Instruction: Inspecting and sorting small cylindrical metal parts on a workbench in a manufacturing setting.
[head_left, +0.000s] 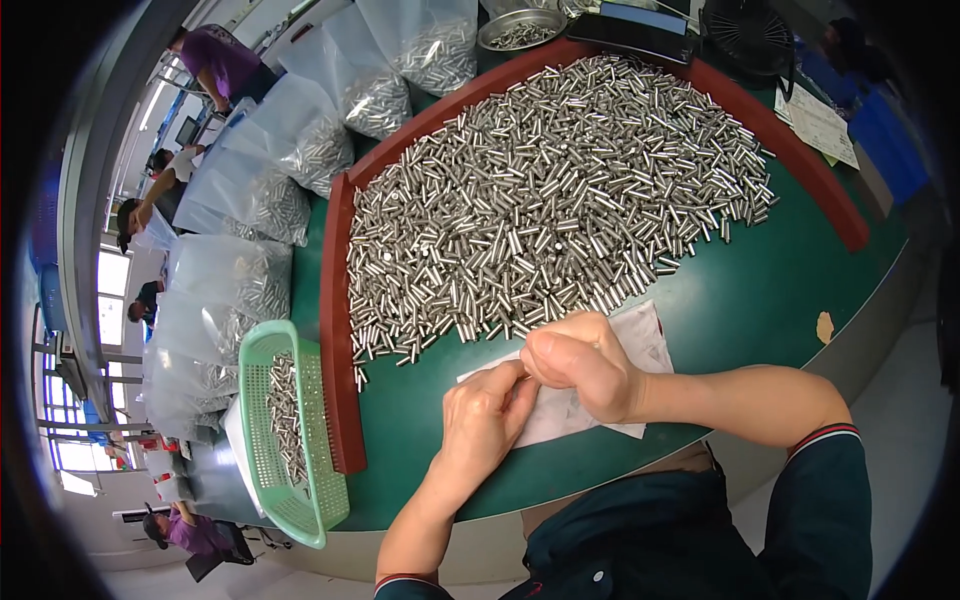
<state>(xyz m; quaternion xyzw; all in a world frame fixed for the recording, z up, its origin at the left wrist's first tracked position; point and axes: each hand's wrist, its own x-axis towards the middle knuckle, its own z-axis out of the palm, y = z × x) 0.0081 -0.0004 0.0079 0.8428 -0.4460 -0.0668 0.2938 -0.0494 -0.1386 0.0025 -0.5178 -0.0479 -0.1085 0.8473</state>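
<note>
My left hand (482, 418) and my right hand (584, 366) meet above a white cloth (640, 345) at the table's near side. Both are closed, fingers curled and thumbs pressed in, with their fingertips touching or almost touching. Whatever they hold, if anything, is hidden by the fingers. Just beyond them spreads a big heap of short, shiny metal pins (560, 190), its near edge almost reaching the cloth.
A dark red wooden rim (338, 330) borders the heap on the green table (740, 310). Left of it stands a light green plastic basket (330, 490) with metal pins inside. Clear bags of pins (285, 205) line the left. A fan (748, 35) stands far right. Several people work beyond.
</note>
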